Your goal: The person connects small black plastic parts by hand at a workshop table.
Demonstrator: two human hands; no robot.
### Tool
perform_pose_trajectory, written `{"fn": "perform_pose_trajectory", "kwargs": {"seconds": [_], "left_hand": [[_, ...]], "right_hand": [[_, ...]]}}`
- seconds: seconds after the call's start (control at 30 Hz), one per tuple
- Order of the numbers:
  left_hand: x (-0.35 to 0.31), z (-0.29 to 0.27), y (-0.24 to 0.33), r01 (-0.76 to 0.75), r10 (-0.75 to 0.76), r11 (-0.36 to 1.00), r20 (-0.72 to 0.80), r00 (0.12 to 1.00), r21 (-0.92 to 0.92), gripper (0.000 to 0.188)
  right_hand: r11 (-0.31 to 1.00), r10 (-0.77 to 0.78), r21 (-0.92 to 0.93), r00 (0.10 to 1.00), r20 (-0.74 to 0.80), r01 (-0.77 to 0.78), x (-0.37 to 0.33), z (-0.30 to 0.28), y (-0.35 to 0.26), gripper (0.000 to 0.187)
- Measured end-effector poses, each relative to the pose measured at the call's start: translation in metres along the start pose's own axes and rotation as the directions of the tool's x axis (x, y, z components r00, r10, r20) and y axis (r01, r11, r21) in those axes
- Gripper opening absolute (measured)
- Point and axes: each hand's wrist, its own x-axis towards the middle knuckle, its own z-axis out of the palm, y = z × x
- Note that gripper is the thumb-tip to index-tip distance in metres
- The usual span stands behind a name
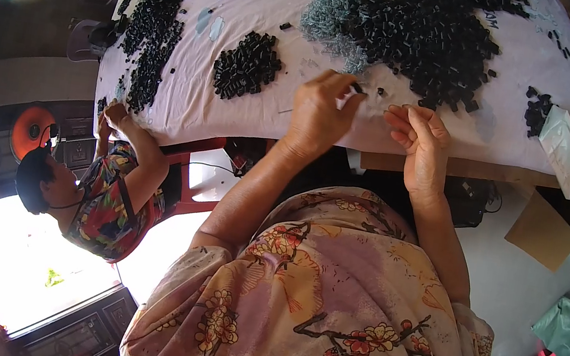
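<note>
Over the near edge of the cloth-covered table (235,116), my left hand (319,114) is closed, thumb and forefinger pinched on a small black cylindrical piece (357,88). My right hand (424,150) is a little to the right, palm turned inward. Its thumb and fingertips are drawn together, and anything between them is too small to make out. Beyond both hands spreads a large heap of short black cylinders (421,37). A tangle of thin silvery metal parts (333,17) lies against its left side. One loose black piece (381,91) rests between my hands.
A smaller round pile of black pieces (246,67) lies to the left, and a long pile (156,29) runs along the table's left side. A co-worker (114,198) handles things there. At right are a white plastic bag (565,152) and a cardboard box (544,229).
</note>
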Motion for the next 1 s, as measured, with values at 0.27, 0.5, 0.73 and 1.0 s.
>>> {"fn": "perform_pose_trajectory", "kwargs": {"seconds": [0.27,0.5,0.73,1.0], "left_hand": [[-0.003,-0.044,-0.075,0.217,-0.179,0.943,-0.166,0.97,0.252,0.027],[0.003,-0.047,-0.08,0.185,-0.113,0.949,-0.271,0.956,0.254,0.021],[0.012,-0.022,-0.068,0.173,-0.149,0.969,-0.139,0.979,0.175,0.02],[0.031,-0.013,-0.049,0.021,-0.021,1.0,-0.009,1.0,-0.004,0.024]], "right_hand": [[1.0,0.001,-0.028,1.0,-0.001,-0.001,0.001,0.0,0.002,0.014],[0.999,-0.016,-0.034,1.0,-0.003,0.016,0.0,0.002,0.002,0.015],[0.998,-0.011,-0.058,1.0,0.015,0.012,0.0,0.001,0.002,0.015],[0.999,-0.01,-0.05,0.999,0.032,0.011,0.001,0.001,0.003,0.016]]}}
